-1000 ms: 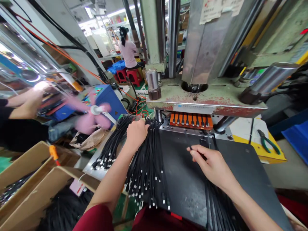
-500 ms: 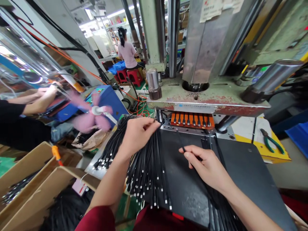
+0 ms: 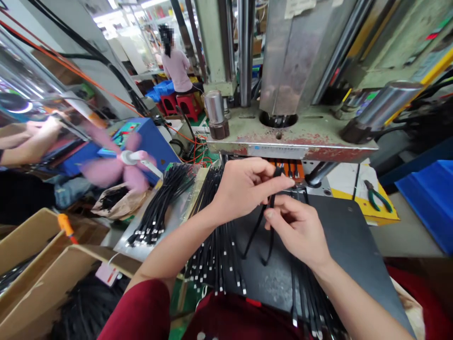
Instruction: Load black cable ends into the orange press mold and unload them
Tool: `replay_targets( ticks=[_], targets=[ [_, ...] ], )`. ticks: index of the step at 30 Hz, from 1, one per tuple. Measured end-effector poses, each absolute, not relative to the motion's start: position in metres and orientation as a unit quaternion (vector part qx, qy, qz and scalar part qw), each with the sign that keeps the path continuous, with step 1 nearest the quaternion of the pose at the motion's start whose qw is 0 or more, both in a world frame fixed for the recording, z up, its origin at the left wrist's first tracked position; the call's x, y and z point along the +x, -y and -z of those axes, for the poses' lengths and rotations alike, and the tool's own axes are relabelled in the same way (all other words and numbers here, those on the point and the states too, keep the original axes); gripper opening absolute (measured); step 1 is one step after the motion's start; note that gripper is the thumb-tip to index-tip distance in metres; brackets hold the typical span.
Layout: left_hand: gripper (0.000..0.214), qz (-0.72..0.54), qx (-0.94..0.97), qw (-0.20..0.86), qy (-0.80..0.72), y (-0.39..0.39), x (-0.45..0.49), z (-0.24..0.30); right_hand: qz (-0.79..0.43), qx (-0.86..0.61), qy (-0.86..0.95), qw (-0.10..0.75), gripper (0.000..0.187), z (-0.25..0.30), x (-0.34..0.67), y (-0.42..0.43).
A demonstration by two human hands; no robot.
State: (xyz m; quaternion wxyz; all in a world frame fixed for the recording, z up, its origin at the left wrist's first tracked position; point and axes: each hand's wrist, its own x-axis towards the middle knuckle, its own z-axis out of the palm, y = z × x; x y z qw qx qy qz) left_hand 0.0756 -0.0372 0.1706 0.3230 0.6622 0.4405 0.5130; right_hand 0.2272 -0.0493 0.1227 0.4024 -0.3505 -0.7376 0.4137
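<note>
My left hand point(image 3: 249, 189) is closed on a short black flat cable point(image 3: 254, 233), with one end showing at its fingertips. Just below, my right hand point(image 3: 299, 229) pinches the same cable, whose loose lengths hang between the hands over the black work plate point(image 3: 339, 236). Behind my left hand lies an orange fixture point(image 3: 299, 171) under the press head, mostly hidden by the fingers. A thick row of black cables point(image 3: 212, 255) with metal tips spreads left of the plate. More black cables point(image 3: 307, 302) lie beneath my right forearm.
The press's heavy plate point(image 3: 293, 146) and steel columns stand just beyond my hands. A spinning pink fan point(image 3: 129, 158) and cardboard boxes point(image 3: 53, 278) are on the left. Green-handled pliers point(image 3: 377, 196) and a blue bin point(image 3: 430, 203) are at right. Co-workers are further off.
My left hand has moved right from the cable pile to meet my right hand and now grips a cable with it. The view has shifted slightly to the right.
</note>
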Motion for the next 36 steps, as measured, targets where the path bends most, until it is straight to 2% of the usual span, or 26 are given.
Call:
replay_targets(
  ticks=[2,4,8,11,14,17,21,23,24,27,29,32,34,36],
  targets=[
    [0.035,-0.539,0.647,0.282,-0.46,0.031,0.077,-0.169,-0.447,-0.344,0.747,0.351,0.027,-0.114,0.223,0.05],
    [0.036,-0.57,0.618,0.232,-0.489,0.023,0.067,-0.16,-0.46,-0.34,0.778,0.259,0.034,-0.1,0.221,0.051],
    [0.032,-0.581,0.543,0.198,-0.573,0.008,0.019,-0.114,-0.424,-0.346,0.832,0.091,0.042,-0.072,0.224,0.047],
    [0.03,-0.531,0.488,0.233,-0.653,0.003,-0.026,-0.068,-0.385,-0.333,0.861,0.017,0.031,-0.064,0.228,0.036],
    [0.031,-0.46,0.46,0.209,-0.73,0.004,-0.065,-0.034,-0.359,-0.296,0.885,-0.032,0.011,-0.067,0.224,0.015],
    [0.034,-0.426,0.451,0.169,-0.766,0.005,-0.09,-0.017,-0.366,-0.296,0.882,0.009,0.013,-0.07,0.209,-0.016],
    [0.028,-0.386,0.437,0.148,-0.799,0.002,-0.102,-0.009,-0.377,-0.341,0.844,0.172,0.026,-0.071,0.191,-0.053],
    [0.02,-0.366,0.423,0.124,-0.82,0.0,-0.103,-0.004,-0.37,-0.314,0.838,0.251,0.035,-0.072,0.19,-0.059],
    [0.026,-0.356,0.417,0.101,-0.83,0.0,-0.103,-0.002,-0.357,-0.294,0.84,0.283,0.037,-0.074,0.193,-0.059],
    [0.054,-0.339,0.424,0.022,-0.839,0.0,-0.102,0.003,-0.294,-0.263,0.857,0.332,0.029,-0.081,0.211,-0.051],
    [0.049,-0.347,0.464,0.006,-0.815,-0.002,-0.099,0.001,-0.258,-0.278,0.86,0.341,0.02,-0.084,0.229,-0.047],
    [0.02,-0.361,0.558,0.068,-0.744,-0.009,-0.086,-0.01,-0.179,-0.359,0.836,0.375,0.017,-0.08,0.256,-0.052],
    [0.019,-0.361,0.615,0.161,-0.683,-0.017,-0.07,-0.016,-0.122,-0.436,0.806,0.381,0.019,-0.07,0.271,-0.063],
    [0.024,-0.368,0.642,0.272,-0.615,-0.029,-0.049,-0.018,-0.087,-0.492,0.791,0.353,0.021,-0.058,0.279,-0.076]
  ],
)
